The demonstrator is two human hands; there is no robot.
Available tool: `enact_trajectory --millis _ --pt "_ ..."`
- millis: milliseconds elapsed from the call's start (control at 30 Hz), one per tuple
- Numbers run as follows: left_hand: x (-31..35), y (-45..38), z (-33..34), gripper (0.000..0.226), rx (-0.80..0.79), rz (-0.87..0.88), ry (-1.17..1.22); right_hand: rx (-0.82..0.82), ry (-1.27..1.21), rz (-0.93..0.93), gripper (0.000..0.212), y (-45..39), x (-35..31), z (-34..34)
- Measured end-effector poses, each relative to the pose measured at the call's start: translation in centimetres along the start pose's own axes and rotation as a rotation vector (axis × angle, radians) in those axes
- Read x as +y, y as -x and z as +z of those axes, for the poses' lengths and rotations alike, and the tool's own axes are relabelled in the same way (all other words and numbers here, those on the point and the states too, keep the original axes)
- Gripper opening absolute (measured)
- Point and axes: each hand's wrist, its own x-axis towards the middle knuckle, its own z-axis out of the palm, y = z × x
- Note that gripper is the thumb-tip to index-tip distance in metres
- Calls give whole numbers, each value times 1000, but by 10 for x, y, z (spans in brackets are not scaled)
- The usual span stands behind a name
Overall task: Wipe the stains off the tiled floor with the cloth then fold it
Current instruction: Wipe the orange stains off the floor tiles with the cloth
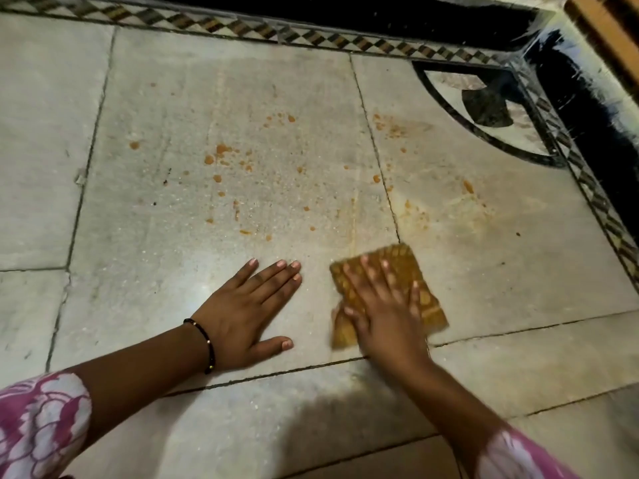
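A yellow-orange patterned cloth [411, 267] lies flat on the pale tiled floor [173, 98], at the lower middle right. My right hand [383, 305] presses down on it with fingers spread, and the hand looks blurred. My left hand [249, 305] rests flat and empty on the tile just left of the cloth, fingers apart, a dark bead bracelet on its wrist. Orange stains [221, 153] are scattered over the tile beyond both hands. More stains [390, 127] and smeared streaks [418, 216] lie on the tile to the right.
A black and white checkered border strip [242, 27] runs along the far edge, with a black skirting [587, 108] behind it and down the right side. A black curved inlay motif [484, 105] fills the far right corner. Pink flowered sleeves cover both my arms.
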Motion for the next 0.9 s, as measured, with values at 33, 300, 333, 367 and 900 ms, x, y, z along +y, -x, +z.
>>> enact_trajectory --millis 33,300,333,367,900 --pt "0 0 0 83 4 2 -2 15 -34 24 57 -31 2 -7" --pt "1 2 -2 84 -4 2 12 95 -23 -21 58 6 1 8" --pt "1 1 -1 84 2 4 13 102 0 -31 60 46 8 17" --pt "1 1 -1 84 12 2 14 101 -6 -30 62 80 13 24" --pt "3 3 -3 105 23 -165 41 -18 33 -330 65 29 -2 15"
